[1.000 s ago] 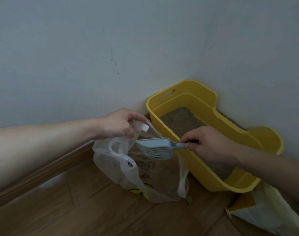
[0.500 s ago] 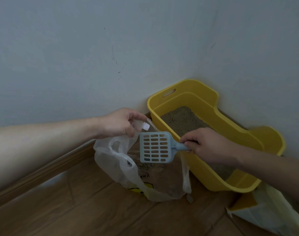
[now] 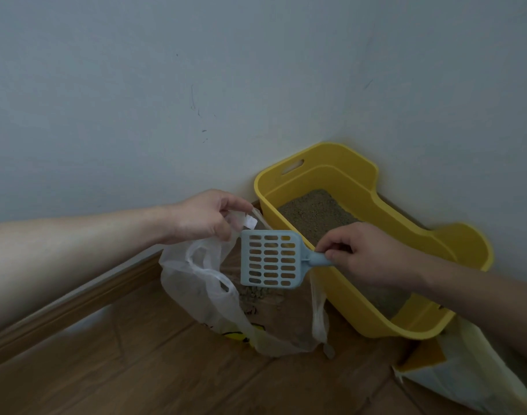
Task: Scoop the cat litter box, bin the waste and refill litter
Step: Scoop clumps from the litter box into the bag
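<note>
While the refill does not look begun, a white-and-yellow sack (image 3: 466, 375), probably fresh litter, lies slumped at the near right edge of the brown wooden floor (image 3: 136, 369). Farther in, a translucent white plastic carrier bag (image 3: 193, 283) stands open just beside the box, with brownish clumps (image 3: 256, 292) inside, so some waste seems binned. The left hand (image 3: 203, 218) pinches the bag's handle, lifting its mouth. Over that mouth the right hand (image 3: 373, 254) grips the handle of a pale blue slotted plastic scoop (image 3: 269, 260), which looks empty. In the floor's far corner, the yellow plastic litter box (image 3: 472, 244) holds grey-beige litter (image 3: 316, 214). Whether more scooping remains I cannot tell.
</note>
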### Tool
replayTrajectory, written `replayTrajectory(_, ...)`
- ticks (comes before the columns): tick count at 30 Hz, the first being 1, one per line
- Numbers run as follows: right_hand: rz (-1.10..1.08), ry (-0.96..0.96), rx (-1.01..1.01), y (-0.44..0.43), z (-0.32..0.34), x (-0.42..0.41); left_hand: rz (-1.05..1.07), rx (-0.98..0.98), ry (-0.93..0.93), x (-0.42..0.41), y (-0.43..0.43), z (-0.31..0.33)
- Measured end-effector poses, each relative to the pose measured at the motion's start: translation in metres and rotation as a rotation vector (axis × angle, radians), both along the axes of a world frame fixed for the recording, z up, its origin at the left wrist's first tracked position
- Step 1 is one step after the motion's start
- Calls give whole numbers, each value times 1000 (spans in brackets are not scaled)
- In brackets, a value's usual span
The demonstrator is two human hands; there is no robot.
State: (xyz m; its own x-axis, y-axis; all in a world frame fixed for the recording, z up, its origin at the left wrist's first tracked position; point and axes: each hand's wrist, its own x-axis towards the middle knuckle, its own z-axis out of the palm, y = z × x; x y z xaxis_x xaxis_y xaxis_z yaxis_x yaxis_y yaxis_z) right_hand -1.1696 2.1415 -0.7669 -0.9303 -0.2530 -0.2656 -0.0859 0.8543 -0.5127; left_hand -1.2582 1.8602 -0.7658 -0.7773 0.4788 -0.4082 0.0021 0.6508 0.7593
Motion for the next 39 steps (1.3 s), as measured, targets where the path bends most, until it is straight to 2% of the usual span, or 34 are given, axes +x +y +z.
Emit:
replayTrajectory(8,-63,49,-77,19,17,2,17,-7,23,-1,1,-4)
replayTrajectory(16,-307,152,-172,31,7,-11,7,-2,15,-1,18,2)
replayTrajectory(28,-610,106,-215,33,-56,-54,-28,101,-39,-19,41,-5)
replayTrajectory(39,-709,60,-207,29,-110,-101,-57,125,-61,-36,56,-18)
